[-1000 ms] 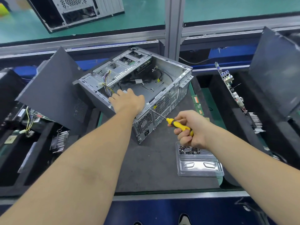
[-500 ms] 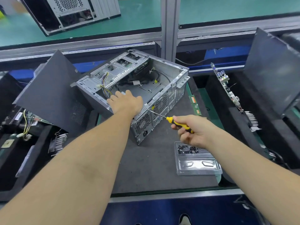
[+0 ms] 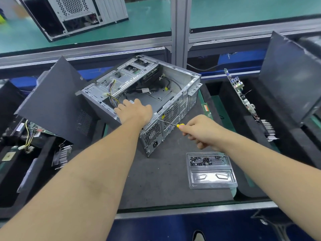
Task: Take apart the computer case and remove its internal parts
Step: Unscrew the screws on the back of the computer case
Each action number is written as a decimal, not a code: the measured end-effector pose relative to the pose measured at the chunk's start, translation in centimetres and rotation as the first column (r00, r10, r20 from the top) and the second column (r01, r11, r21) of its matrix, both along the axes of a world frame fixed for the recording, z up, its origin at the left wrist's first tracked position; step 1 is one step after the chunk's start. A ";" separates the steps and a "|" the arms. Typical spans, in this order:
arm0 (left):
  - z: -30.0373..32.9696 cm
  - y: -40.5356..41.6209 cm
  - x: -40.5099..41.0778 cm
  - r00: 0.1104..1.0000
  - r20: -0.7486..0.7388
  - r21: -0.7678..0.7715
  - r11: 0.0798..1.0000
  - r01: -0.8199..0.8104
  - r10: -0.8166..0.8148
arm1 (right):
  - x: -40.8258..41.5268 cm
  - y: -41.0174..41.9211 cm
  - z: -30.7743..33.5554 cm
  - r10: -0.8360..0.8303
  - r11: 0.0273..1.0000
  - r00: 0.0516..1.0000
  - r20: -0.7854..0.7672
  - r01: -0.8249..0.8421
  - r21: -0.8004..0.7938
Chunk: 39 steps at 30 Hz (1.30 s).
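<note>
An open grey computer case (image 3: 189, 84) lies on its side on the dark mat, its rear panel toward me. Loose cables and a yellow-purple wire bundle (image 3: 113, 99) show inside. My left hand (image 3: 134, 111) rests flat on the power supply in the case's near corner, fingers spread. My right hand (image 3: 203, 131) grips a yellow-handled screwdriver (image 3: 169, 122). Its tip touches the rear panel's top edge, just right of my left hand.
A clear plastic tray (image 3: 212, 180) with several dark screws lies on the mat (image 3: 156, 180) at front right. Black side panels lean at left (image 3: 52, 105) and right (image 3: 291, 80). A removed motherboard (image 3: 243, 96) stands in the right bin. Another case (image 3: 74, 14) sits on the far green bench.
My right hand has moved the screwdriver forward, so its tip now meets the rear panel. The handle is mostly covered by my fingers. My left hand stays on the power supply.
</note>
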<state>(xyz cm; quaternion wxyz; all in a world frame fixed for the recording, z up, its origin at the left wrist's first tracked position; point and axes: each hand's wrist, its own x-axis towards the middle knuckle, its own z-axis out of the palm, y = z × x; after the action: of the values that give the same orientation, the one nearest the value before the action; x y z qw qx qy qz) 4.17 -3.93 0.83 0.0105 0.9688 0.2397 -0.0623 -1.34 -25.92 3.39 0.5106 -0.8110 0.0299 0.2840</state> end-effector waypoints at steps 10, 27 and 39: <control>-0.3 0.0 0.2 1.000 0.005 -0.004 1.000 -0.007 0.007 | -0.6 0.1 -1.2 -0.044 0.878 0.791 -0.610 0.322 0.354; -0.3 0.2 0.2 1.000 0.005 -0.007 1.000 -0.010 0.010 | -1.0 0.3 -2.0 -0.027 0.935 0.848 -0.529 0.209 0.288; -0.2 0.2 0.2 1.000 0.010 -0.003 1.000 0.000 0.000 | -1.3 -1.1 -2.1 -0.007 0.840 0.789 -0.614 0.337 0.424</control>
<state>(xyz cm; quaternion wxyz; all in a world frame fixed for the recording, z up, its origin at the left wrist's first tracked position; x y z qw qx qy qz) 4.34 -3.78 0.63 0.0130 0.9691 0.2394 -0.0580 -2.66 -27.03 1.34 0.6968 -0.5091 0.1871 0.4693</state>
